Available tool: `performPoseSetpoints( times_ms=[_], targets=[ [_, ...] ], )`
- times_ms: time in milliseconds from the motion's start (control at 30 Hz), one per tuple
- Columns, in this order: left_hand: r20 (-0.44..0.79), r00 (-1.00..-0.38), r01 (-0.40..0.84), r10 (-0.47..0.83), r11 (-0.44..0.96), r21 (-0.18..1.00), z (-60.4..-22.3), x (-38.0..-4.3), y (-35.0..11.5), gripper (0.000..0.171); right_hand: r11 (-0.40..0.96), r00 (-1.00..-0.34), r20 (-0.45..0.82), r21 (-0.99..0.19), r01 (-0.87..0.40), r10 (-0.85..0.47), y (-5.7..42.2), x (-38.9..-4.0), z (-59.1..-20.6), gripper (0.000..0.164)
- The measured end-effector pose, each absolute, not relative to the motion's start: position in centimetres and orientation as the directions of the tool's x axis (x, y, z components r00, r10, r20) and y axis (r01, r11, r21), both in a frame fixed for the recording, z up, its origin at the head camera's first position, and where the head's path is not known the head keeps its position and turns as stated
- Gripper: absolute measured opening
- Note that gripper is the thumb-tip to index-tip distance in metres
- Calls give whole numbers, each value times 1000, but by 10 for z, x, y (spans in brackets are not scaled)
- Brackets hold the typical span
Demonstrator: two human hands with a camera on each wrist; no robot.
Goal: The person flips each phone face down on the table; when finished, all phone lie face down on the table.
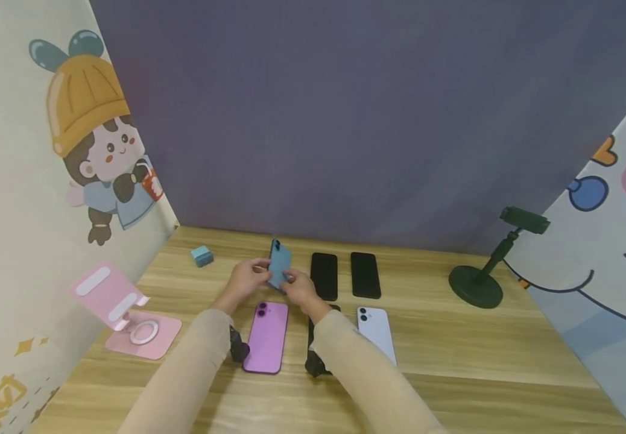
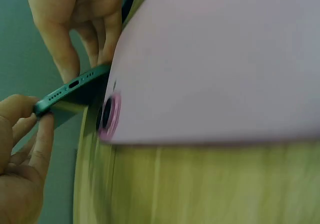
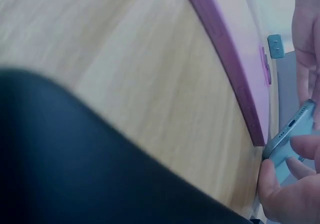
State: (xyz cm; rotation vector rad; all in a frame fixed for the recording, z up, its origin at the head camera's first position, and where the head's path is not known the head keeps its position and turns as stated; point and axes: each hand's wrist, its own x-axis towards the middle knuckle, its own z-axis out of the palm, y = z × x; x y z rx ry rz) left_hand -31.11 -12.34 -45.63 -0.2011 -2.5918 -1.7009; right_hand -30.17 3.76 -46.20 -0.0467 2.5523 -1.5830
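Left hand and right hand each pinch an edge of the blue phone, which tilts just beyond the pink phone — even pressure from both sides should keep it steady, any lowering best done slowly

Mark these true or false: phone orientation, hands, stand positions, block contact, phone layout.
1. The pink phone lies with its cameras facing up. True.
2. Nothing is being held. False: the left hand and right hand both grip the blue phone.
3. In the head view, the pink stand is left of the green stand. True.
4. The pink stand touches a block. False: the small blue block sits apart from it.
5. In the head view, the pale phone lies right of the pink phone. True.
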Motion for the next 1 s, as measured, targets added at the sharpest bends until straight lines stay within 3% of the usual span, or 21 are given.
performPoseSetpoints(
  times_ms=[233,1000],
  targets=[
    [50,-986,129,157,550,825,-456,-310,-131,41,576,-996,-74,-817,29,-54,38,-304,-464,42],
    [-33,-990,65,139,646,760,-459,-314,-127,44,678,-993,-104,-734,37,-59,36,-311,-463,44]
  ],
)
